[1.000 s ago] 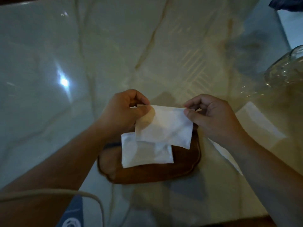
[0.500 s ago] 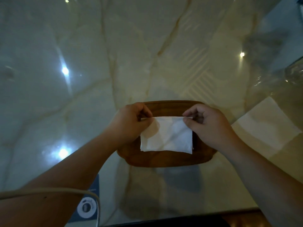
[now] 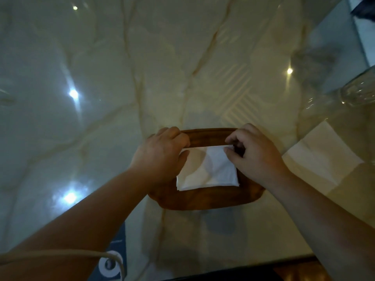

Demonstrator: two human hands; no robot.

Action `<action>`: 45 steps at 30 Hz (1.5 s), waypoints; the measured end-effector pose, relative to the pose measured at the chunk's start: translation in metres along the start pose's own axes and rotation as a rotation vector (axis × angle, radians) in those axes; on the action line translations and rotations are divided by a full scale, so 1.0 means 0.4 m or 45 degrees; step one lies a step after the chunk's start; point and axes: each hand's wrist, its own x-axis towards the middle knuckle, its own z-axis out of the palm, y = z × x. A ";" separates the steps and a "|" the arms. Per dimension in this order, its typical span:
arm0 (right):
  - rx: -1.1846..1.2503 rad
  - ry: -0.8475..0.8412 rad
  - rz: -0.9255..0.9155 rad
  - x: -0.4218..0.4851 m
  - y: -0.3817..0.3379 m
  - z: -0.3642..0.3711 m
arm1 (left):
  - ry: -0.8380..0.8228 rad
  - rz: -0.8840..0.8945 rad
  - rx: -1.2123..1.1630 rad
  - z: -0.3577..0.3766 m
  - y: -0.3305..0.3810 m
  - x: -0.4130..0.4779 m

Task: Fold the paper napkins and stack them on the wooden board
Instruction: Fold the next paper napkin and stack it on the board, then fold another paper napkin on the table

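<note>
Left hand (image 3: pixel 160 153) and right hand (image 3: pixel 253 155) each pinch a far corner of the folded napkin (image 3: pixel 209 171), lowering it square onto the stack on the wooden board (image 3: pixel 207 197), apparently for edge alignment.

The wooden board (image 3: pixel 205 199) lies on the table (image 3: pixel 101 98), with folded napkins (image 3: pixel 207 171) stacked on it. A flat napkin (image 3: pixel 322 159) lies right of the board (a glass vessel (image 3: pixel 359 92) behind it).
</note>
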 end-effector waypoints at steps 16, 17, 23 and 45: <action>-0.177 -0.001 0.087 -0.129 0.111 -0.181 | -0.098 0.188 0.093 -0.038 0.259 0.092; -0.182 0.010 0.103 -0.137 0.135 -0.195 | -0.116 0.184 0.088 -0.027 0.283 0.106; -0.189 0.082 0.280 -0.201 0.311 -0.278 | -0.234 0.254 0.171 0.053 0.447 0.204; -0.033 0.182 0.522 -0.233 0.628 -0.325 | -0.407 0.516 0.602 0.248 0.694 0.579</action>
